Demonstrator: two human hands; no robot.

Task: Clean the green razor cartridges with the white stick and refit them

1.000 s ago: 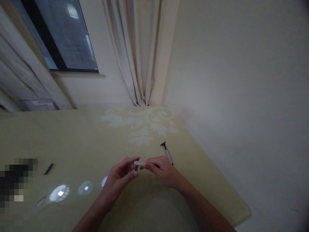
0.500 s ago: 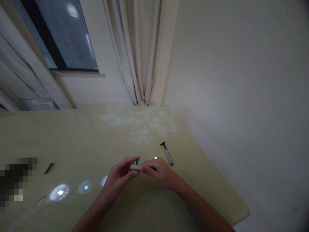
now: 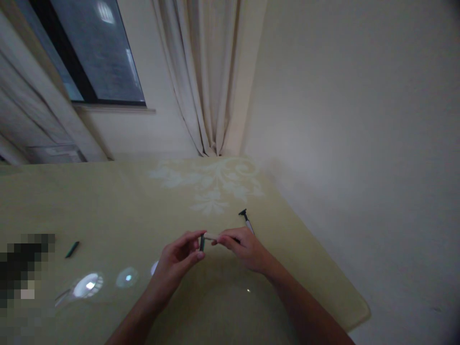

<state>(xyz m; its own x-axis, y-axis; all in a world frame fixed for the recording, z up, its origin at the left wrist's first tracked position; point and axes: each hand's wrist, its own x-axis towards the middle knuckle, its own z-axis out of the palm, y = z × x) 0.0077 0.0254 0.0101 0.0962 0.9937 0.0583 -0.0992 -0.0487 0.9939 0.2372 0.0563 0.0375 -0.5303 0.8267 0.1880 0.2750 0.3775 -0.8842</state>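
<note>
In front of me, just above the table, my left hand (image 3: pixel 181 254) pinches a small dark-green razor head (image 3: pixel 201 242) upright between thumb and forefinger. My right hand (image 3: pixel 243 247) grips a slim stick with a pale, flat end (image 3: pixel 211 236); its far part is hidden in the fingers, and its exact kind is unclear. The pale end meets the razor head near its top, by my left fingertip. Beyond my right hand lies a razor (image 3: pixel 245 215) with a black head and a grey handle, partly covered by that hand.
A second small green-and-black piece (image 3: pixel 72 249) lies at the left of the glossy table (image 3: pixel 118 206). Farther left is a dark, pixelated patch. A wall (image 3: pixel 341 143) borders the table's right side; a curtain (image 3: pixel 204 81) hangs behind its far edge.
My right hand has shifted up and to the right, taking the pale end from across the razor head's middle to near its top. The razor's handle is now mostly covered.
</note>
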